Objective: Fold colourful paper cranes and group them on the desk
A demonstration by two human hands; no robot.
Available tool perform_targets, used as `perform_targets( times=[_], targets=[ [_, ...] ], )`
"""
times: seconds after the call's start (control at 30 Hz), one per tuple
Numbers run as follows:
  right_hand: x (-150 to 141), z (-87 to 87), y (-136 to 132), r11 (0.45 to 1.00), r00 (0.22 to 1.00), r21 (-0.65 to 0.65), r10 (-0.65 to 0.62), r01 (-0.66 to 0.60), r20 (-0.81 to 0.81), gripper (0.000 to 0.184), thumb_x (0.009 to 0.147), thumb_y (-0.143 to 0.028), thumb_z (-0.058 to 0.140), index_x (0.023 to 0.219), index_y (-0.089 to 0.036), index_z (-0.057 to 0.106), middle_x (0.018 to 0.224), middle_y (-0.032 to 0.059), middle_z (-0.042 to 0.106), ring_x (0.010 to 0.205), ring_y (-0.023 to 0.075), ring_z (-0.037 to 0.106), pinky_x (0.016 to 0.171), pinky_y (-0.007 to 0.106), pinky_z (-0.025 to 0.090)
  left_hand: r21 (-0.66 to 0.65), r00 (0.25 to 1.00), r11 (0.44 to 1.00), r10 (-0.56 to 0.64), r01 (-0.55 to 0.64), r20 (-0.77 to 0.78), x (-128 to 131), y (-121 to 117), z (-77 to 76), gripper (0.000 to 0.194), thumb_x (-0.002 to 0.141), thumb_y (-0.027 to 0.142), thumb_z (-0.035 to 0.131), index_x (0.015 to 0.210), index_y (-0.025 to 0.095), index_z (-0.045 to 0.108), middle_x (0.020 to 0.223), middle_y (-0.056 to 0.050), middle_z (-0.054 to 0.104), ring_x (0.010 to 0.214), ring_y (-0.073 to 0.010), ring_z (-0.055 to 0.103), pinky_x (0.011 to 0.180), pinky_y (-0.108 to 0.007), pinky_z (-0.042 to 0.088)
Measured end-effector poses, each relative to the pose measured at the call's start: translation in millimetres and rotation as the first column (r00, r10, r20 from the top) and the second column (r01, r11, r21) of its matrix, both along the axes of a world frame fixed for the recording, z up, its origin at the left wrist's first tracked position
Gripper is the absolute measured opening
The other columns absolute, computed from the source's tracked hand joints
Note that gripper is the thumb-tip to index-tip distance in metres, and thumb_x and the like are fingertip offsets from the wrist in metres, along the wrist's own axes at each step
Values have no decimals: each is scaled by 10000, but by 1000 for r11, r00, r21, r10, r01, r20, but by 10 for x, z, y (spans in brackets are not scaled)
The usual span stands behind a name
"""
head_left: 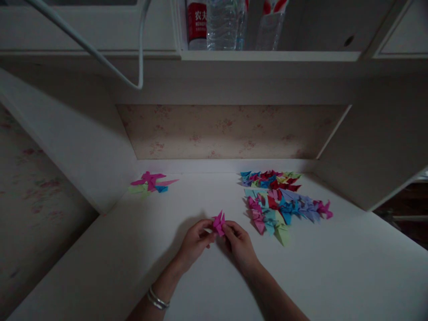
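Between my two hands, just above the white desk, is a magenta origami crane (219, 224) with pointed tips standing up. My left hand (198, 240) pinches its left side between thumb and fingers. On the crane's lower right, the thumb and fingers of my right hand (239, 243) are closed. Folded paper cranes (272, 207) in many colours lie in rows to the right of my right hand. Farther off at the left rests a small group of pink, green and blue folded papers (150, 180).
A white desk (133, 258) carries everything, with a side panel (67, 133) at each end. Overhead, a shelf (267, 55) holds several plastic bottles (222, 26). A bent white lamp arm or tube (110, 64) hangs down at upper left.
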State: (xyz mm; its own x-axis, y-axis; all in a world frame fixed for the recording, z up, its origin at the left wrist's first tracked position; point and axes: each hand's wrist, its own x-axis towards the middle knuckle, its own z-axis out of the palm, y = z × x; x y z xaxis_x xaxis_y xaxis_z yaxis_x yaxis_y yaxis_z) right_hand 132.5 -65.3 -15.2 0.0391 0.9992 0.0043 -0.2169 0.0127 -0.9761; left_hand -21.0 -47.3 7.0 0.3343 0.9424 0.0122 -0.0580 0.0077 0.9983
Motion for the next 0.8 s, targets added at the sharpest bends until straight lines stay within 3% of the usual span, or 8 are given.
perform_targets(
  times=[0.27, 0.43, 0.67, 0.8],
  targets=[
    [-12, 52, -56, 991, 993, 71, 114, -116, 20, 369, 822, -421, 626, 1095, -174, 640, 559, -67, 368, 478, 61, 287, 441, 215, 186, -56, 997, 996, 67, -64, 41, 6, 41, -68, 260, 663, 151, 671, 916, 148, 610, 835, -20, 647, 539, -72, 488, 478, -196, 368],
    [2, 69, -81, 993, 996, 88, 76, -80, 48, 480, 795, -390, 667, 1229, -206, 576, 606, -64, 375, 534, 70, 298, 488, 221, 204, -55, 994, 995, 84, -80, 65, 9, 28, -59, 185, 682, 189, 684, 827, 162, 573, 770, 3, 619, 554, -80, 490, 456, -187, 359],
    [18, 75, -96, 982, 985, 109, 147, -157, 92, 375, 834, -401, 618, 1141, -185, 626, 591, -60, 336, 533, 76, 275, 488, 234, 183, -22, 999, 999, 29, -28, 36, 20, 17, -29, 270, 659, 174, 709, 912, 143, 619, 768, -21, 625, 560, -90, 482, 433, -188, 341],
    [14, 28, -76, 989, 988, 68, 128, -134, 86, 439, 828, -411, 625, 1204, -190, 580, 581, -67, 331, 517, 73, 261, 476, 232, 169, -34, 998, 999, 35, -33, 43, 19, 21, -25, 318, 666, 176, 702, 970, 128, 625, 826, -55, 648, 564, -93, 489, 434, -193, 347]
  ],
)
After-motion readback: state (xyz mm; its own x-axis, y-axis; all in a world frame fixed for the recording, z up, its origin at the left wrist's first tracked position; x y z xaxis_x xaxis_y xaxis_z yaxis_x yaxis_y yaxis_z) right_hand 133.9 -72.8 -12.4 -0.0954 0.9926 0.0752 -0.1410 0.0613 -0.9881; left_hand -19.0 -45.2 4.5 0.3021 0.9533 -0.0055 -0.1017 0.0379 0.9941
